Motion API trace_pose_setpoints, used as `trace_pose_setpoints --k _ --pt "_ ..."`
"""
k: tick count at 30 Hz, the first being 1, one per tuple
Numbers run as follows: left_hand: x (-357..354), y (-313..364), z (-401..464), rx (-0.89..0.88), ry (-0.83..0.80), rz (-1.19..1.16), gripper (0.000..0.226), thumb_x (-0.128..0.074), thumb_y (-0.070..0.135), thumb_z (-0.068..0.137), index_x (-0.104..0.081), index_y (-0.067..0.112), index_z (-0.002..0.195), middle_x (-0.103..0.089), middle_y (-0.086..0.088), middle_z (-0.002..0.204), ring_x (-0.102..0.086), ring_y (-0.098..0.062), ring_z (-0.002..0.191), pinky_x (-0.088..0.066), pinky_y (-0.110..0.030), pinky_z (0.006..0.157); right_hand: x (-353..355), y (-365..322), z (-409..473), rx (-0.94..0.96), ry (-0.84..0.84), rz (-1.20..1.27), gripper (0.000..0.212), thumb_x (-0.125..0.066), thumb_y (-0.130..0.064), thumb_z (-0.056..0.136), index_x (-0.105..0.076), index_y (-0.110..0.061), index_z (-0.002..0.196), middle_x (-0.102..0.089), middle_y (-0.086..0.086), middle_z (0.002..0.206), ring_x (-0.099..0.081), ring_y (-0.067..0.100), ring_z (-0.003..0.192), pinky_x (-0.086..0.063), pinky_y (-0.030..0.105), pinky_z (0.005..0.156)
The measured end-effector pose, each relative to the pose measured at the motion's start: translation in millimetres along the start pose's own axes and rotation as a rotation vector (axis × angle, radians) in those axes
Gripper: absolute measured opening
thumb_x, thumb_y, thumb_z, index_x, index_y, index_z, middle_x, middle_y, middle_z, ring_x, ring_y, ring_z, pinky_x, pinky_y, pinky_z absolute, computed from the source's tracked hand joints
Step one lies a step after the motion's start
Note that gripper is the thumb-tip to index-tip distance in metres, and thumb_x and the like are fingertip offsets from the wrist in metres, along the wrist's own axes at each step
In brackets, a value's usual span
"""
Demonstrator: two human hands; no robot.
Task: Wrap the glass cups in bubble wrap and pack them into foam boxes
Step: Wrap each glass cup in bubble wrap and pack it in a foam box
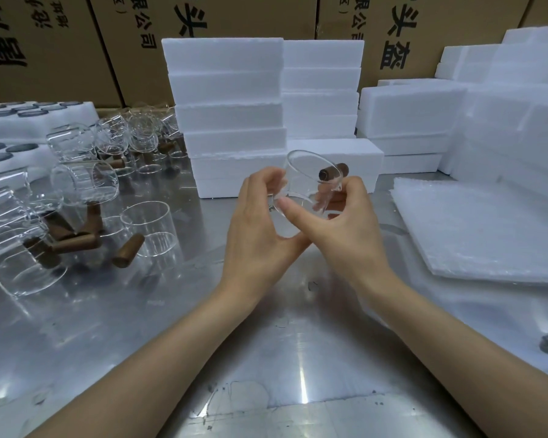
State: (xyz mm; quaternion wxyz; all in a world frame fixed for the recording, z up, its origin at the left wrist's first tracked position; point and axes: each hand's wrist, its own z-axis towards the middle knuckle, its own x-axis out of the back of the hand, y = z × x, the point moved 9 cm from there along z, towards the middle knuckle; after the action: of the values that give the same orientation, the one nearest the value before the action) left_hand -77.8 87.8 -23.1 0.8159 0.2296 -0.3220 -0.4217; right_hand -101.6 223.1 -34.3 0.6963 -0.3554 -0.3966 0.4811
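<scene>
Both hands up over the bench [266, 343]: left hand [257, 222] and right hand [345, 222] each curled round one glass cup [310, 178], brown handle [332, 172] facing away; foam boxes [228, 115] stacked just behind, bubble wrap [481, 229] right

The shiny metal table [266, 343] holds glass cups [146, 229], white foam boxes [234, 121] and bubble wrap sheets [475, 229].

Both hands [260, 222] [345, 222] gripping glass cup [310, 178], foam boxes [231, 99] behind
</scene>
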Motion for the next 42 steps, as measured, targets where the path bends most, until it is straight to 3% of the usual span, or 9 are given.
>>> trace_pose_setpoints --k 5,9,11,18,24,29,34,38,42 --pt "-10.3 3.5 -1.1 -0.037 -0.109 0.132 0.098 -0.078 0.049 0.066 -0.029 0.015 0.143 -0.043 0.01 0.133 -0.041 -0.005 0.125 -0.036 -0.024 0.103 2.8 9.8 12.4 -0.139 -0.082 0.181 0.04 -0.081 -0.042 0.067 -0.053 -0.02 0.086 -0.056 -0.012 0.076 -0.056 -0.004 0.07 -0.042 0.012 0.064" --pt "-2.1 3.8 3.2 -0.08 -0.07 0.155 0.101 -0.081 0.039 0.071 -0.023 0.011 0.148 -0.036 -0.001 0.149 -0.033 -0.014 0.139 -0.028 -0.049 0.114 -0.7 12.8 12.0 -0.189 -0.134 0.26 0.048 -0.068 -0.048 0.062 -0.058 -0.012 0.092 -0.062 0.01 0.095 -0.058 0.008 0.085 -0.043 0.025 0.077" --pt "2.4 4.2 5.9 -0.108 -0.061 0.181 0.099 -0.08 0.039 0.073 -0.024 0.008 0.149 -0.033 -0.004 0.152 -0.03 -0.017 0.141 -0.026 -0.053 0.114 -4.3 9.8 9.5 -0.192 -0.158 0.295 0.059 -0.067 -0.05 0.057 -0.057 -0.006 0.095 -0.055 0.012 0.09 -0.054 0.011 0.085 -0.042 0.03 0.081" --pt "4.8 15.4 6.5 -0.245 -0.069 0.196 0.088 -0.074 0.037 0.079 -0.026 0.012 0.148 -0.036 -0.005 0.151 -0.029 -0.02 0.14 -0.026 -0.059 0.112 -17.3 11.0 7.1 -0.188 -0.294 0.373 0.052 -0.059 -0.053 0.05 -0.065 -0.02 0.09 -0.064 -0.004 0.088 -0.06 0.016 0.098 -0.043 0.041 0.093" --pt "7.7 20.2 6.5 -0.293 -0.048 0.194 0.074 -0.075 0.027 0.081 -0.036 0.011 0.142 -0.048 -0.007 0.142 -0.042 -0.023 0.133 -0.03 -0.059 0.108 -22.8 9.3 4.2 -0.186 -0.369 0.363 0.051 -0.058 -0.053 0.047 -0.063 -0.021 0.087 -0.063 -0.006 0.084 -0.059 0.005 0.082 -0.041 0.027 0.077" --pt "18.8 21.3 8.6 -0.272 0.051 0.262 0.067 -0.079 0.029 0.077 -0.051 0.007 0.133 -0.058 -0.006 0.129 -0.053 -0.025 0.121 -0.036 -0.057 0.104 -28.2 11.5 2.2 -0.202 -0.42 0.329 0.043 -0.062 -0.052 0.062 -0.061 -0.024 0.095 -0.064 -0.013 0.094 -0.063 0.001 0.09 -0.044 0.033 0.088" --pt "27.3 22.7 9.7 -0.281 0.112 0.399 0.064 -0.08 0.027 0.074 -0.056 0.012 0.131 -0.059 -0.006 0.124 -0.053 -0.024 0.117 -0.031 -0.05 0.108 -20.4 10.2 3.2 -0.17 -0.295 0.247 0.066 -0.061 -0.056 0.067 -0.045 -0.028 0.125 -0.055 -0.012 0.118 -0.058 0.0 0.106 -0.046 0.031 0.094" --pt "25.6 29.4 7.7 -0.333 0.118 0.455 0.059 -0.077 0.017 0.074 -0.058 0.013 0.13 -0.059 -0.008 0.122 -0.052 -0.024 0.114 -0.03 -0.05 0.108 -18.1 5.2 -0.2 -0.115 -0.234 0.231 0.074 -0.075 -0.058 0.063 -0.043 -0.028 0.122 -0.054 -0.006 0.12 -0.059 0.004 0.103 -0.048 0.019 0.081" --pt "20.3 39.1 3.0 -0.442 0.132 0.52 0.058 -0.071 0.007 0.071 -0.061 0.013 0.127 -0.062 -0.008 0.119 -0.049 -0.022 0.114 -0.029 -0.048 0.108 -17.3 3.3 -0.3 -0.076 -0.185 0.204 0.077 -0.071 -0.054 0.054 -0.041 -0.024 0.119 -0.053 -0.004 0.11 -0.058 0.011 0.104 -0.049 0.021 0.085"
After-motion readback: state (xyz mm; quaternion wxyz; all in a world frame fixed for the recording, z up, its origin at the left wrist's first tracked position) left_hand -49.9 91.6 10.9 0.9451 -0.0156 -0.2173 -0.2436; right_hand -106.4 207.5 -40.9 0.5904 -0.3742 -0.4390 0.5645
